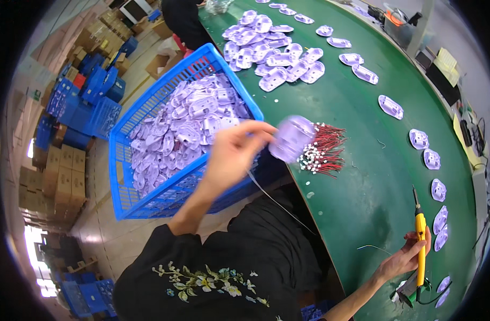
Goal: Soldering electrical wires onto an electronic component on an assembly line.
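My left hand (pixel 231 152) pinches a light purple plastic shell (pixel 293 138) between thumb and fingers, held up over the table's near edge. The shell is a little blurred. Just behind it on the table lies a bundle of short red and black wires (pixel 330 152) with small white connectors. In my right hand (pixel 403 261) is a yellow soldering iron (pixel 420 232), gripped by its handle with the metal tip pointing up and away. Its dark cord runs from the lower end, beside a dark stand (pixel 406 293) that is partly hidden.
Left of the table a blue basket (pixel 154 206) brims with purple shells. More shells form a pile (pixel 277 53) on the green table (pixel 352 203), and others run in a curved row (pixel 390 107) along its far side. A pale cable (pixel 274 199) hangs near my lap. Cartons (pixel 58 176) stand behind.
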The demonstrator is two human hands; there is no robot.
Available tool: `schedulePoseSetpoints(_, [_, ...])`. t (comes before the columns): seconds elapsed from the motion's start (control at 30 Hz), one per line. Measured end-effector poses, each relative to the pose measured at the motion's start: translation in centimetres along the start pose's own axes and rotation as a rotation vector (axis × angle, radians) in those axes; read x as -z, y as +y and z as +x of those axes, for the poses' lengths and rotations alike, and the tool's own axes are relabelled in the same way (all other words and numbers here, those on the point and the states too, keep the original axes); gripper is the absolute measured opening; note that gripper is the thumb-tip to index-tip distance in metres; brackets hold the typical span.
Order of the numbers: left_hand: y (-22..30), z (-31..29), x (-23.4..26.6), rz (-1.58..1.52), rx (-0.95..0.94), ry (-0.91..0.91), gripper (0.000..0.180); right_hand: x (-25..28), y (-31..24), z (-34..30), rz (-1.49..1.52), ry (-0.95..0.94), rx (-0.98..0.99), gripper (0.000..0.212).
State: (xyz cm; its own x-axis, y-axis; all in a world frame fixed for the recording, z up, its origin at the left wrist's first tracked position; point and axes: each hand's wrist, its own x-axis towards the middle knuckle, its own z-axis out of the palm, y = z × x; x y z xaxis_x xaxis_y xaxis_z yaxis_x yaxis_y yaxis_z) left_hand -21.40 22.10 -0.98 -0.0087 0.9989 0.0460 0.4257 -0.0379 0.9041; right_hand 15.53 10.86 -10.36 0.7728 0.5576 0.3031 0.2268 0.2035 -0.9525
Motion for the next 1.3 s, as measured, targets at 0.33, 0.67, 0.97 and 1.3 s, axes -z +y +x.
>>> schedulePoseSetpoints(0.33, [-7.8, -5.3, 17.0, 0.698, -0.078, 0.992, 0.024, 0.1, 0.6, 0.4, 0.014, -0.086, 0.030, 0.032])
schedulePoseSetpoints(0.67, [-1.1, 0.4, -4.2, 0.023, -0.137, 0.227, 0.018, -0.2, 0.8, 1.2, 0.034, 0.105, 0.219, 0.026])
schedulePoseSetpoints(0.97, [8.7, 4.8, -38.1, 0.156, -0.816, -0.542, 0.034, 8.9, -4.5, 8.2, 0.106, 0.423, 0.342, 0.031])
schedulePoseSetpoints(1.3, [8.3, 5.7, -43.0, 0.216, -0.834, -0.713, 0.023, 10.8, 0.0, 7.5, 0.042, 0.416, 0.161, 0.033])
